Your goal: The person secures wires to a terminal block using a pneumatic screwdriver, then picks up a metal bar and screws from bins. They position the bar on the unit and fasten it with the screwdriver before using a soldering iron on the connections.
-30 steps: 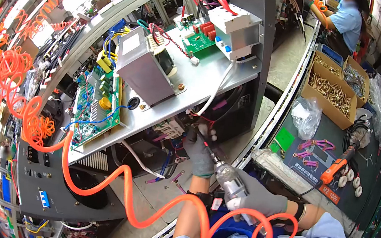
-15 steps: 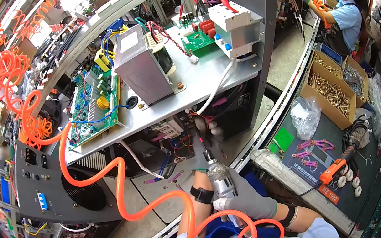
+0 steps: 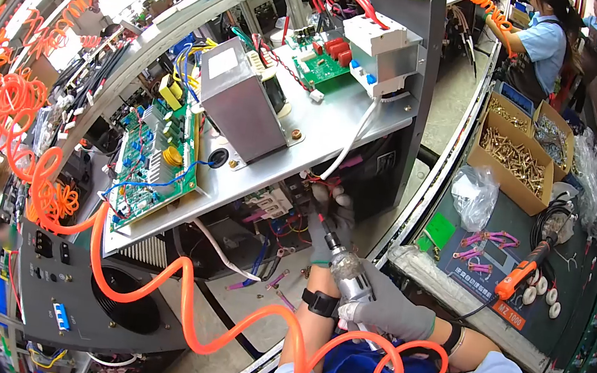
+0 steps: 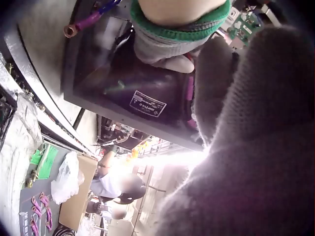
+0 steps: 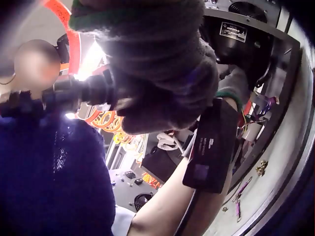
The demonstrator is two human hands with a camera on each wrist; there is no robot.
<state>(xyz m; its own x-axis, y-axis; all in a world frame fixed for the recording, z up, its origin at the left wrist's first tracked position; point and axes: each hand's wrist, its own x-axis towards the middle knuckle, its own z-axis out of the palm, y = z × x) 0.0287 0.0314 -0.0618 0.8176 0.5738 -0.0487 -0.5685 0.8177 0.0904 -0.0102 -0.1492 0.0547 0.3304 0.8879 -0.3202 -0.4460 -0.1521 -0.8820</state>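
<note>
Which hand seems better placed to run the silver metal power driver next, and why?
Probably the right: the grey-gloved right hand grips the driver. The grey-gloved left hand is forward, near the driver's red tip, below the silver metal shelf.

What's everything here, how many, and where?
Silver metal power driver: one, silver, centre
Coiled orange plastic hose: several, orange, left and foreground
Boxy grey metal block: one, grey, silver metal shelf
Green circuit boards: at least two, green, either side of block
Open cardboard boxes: at least three, brown, right bench
Orange-handled tool: one, orange, right bench
Insulated wires: uncountable, mixed colours, throughout
Other people: two, light-blue shirts, upper right
Gloved left hand: one, grey, below shelf
Gloved right hand: one, grey, gripping driver
</note>
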